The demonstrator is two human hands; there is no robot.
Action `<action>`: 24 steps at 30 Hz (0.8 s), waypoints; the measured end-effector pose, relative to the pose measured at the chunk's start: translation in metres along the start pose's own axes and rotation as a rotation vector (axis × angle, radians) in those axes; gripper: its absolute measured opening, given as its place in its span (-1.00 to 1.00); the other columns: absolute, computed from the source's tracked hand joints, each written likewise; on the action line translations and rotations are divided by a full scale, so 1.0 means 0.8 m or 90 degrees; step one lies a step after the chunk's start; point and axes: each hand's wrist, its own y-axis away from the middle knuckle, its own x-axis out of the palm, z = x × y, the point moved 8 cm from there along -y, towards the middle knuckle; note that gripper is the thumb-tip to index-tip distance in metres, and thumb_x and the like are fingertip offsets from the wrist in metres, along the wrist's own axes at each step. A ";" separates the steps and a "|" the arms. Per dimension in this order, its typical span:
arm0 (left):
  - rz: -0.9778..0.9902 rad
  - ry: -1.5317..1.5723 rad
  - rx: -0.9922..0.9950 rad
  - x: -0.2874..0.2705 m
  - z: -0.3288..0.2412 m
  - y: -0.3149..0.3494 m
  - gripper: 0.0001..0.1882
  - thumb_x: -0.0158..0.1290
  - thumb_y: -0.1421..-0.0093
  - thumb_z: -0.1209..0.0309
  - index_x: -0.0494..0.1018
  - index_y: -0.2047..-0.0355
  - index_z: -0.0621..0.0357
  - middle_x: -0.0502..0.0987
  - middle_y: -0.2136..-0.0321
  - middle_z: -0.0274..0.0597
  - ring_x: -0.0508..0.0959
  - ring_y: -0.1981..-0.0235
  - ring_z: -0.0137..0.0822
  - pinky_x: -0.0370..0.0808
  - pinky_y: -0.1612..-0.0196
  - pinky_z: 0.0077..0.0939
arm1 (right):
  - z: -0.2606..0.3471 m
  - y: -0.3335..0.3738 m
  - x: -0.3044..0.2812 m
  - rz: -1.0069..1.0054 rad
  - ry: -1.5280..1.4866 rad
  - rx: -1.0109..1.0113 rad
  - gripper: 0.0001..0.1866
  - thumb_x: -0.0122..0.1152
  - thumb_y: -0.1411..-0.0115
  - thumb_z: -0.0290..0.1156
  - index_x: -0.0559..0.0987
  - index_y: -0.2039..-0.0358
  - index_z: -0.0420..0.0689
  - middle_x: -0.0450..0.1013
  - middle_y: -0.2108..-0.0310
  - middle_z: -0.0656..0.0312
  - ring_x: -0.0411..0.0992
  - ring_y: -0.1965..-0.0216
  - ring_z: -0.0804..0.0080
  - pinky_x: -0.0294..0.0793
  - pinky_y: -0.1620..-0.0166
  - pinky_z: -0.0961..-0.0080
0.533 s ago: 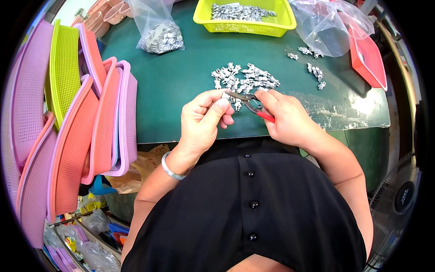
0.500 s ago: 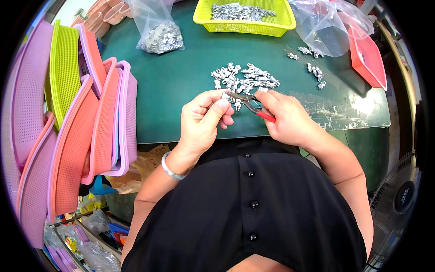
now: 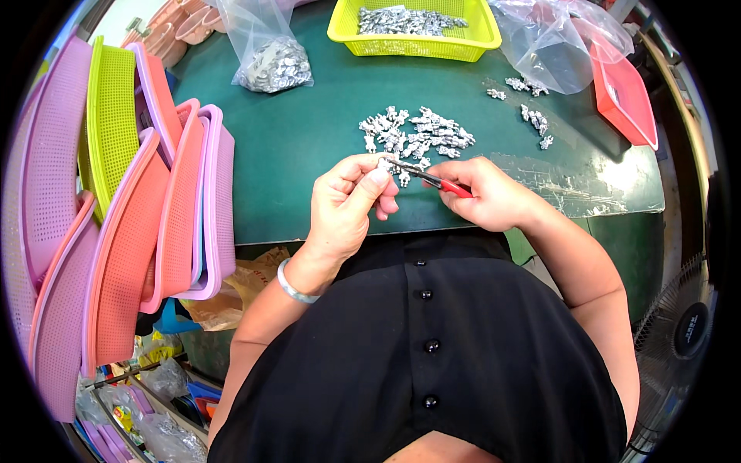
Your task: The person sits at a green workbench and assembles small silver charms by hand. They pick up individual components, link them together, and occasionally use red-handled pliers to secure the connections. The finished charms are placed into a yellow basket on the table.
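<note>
Between thumb and fingers, my left hand [image 3: 344, 197] pinches a small silvery metal figure [image 3: 384, 163], mostly covered by the fingertips. My right hand [image 3: 488, 196] is wrapped round red-handled pliers [image 3: 455, 187]. Their dark jaws reach left and meet the figure at my left fingertips; whether they grip it is too small to tell. Just beyond both hands, a loose pile of similar silvery figures [image 3: 417, 133] lies on the green tabletop [image 3: 309, 131].
A yellow-green basket [image 3: 417, 48] of metal pieces stands at the back, beside a clear bag of metal pieces [image 3: 276, 65]. Stacked purple and coral baskets [image 3: 123, 247] crowd the left. At right are a red tray [image 3: 627, 108], a few figures [image 3: 534, 117] and a fan [image 3: 679, 339].
The handles of the pliers have come together as my right hand closed and turned slightly. My left hand holds nearly the same place.
</note>
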 end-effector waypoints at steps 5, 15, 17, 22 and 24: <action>-0.031 0.012 -0.039 -0.003 0.006 -0.005 -0.71 0.05 -0.39 0.43 0.49 -0.05 0.30 0.59 0.39 -0.22 0.57 0.49 -0.46 0.50 0.45 -0.62 | 0.007 -0.003 -0.011 -0.031 -0.006 -0.038 -0.63 0.20 -0.17 -0.51 0.53 -0.01 -0.23 0.48 0.44 0.06 0.39 0.44 0.36 0.43 0.26 0.44; -0.041 -0.007 -0.003 -0.007 0.004 -0.005 -0.69 0.07 -0.38 0.44 0.48 -0.07 0.33 0.61 0.38 -0.20 0.60 0.47 -0.44 0.55 0.43 -0.60 | 0.021 0.000 -0.012 -0.061 0.132 -0.087 -0.59 0.23 -0.11 -0.53 0.50 -0.02 -0.27 0.48 0.38 0.03 0.46 0.39 0.17 0.47 0.24 0.33; -0.041 -0.004 0.001 -0.009 0.005 -0.005 -0.69 0.07 -0.38 0.45 0.49 -0.07 0.33 0.61 0.38 -0.20 0.60 0.47 -0.44 0.55 0.42 -0.60 | 0.022 0.000 -0.012 -0.073 0.141 -0.092 -0.60 0.23 -0.12 -0.53 0.50 -0.01 -0.27 0.49 0.36 0.00 0.48 0.37 0.11 0.47 0.23 0.30; -0.040 -0.014 0.005 -0.009 0.004 -0.005 -0.70 0.07 -0.38 0.46 0.49 -0.06 0.34 0.62 0.38 -0.19 0.60 0.47 -0.44 0.55 0.42 -0.60 | 0.023 0.000 -0.013 -0.084 0.152 -0.109 -0.61 0.22 -0.13 -0.54 0.51 0.00 -0.28 0.50 0.34 -0.02 0.49 0.35 0.08 0.48 0.23 0.29; -0.040 -0.016 0.002 -0.007 0.003 -0.005 -0.70 0.07 -0.37 0.46 0.49 -0.06 0.35 0.62 0.38 -0.19 0.60 0.47 -0.44 0.55 0.42 -0.60 | 0.025 0.000 -0.012 -0.080 0.153 -0.106 -0.63 0.21 -0.14 -0.54 0.51 0.00 -0.28 0.50 0.35 -0.02 0.49 0.36 0.08 0.48 0.23 0.29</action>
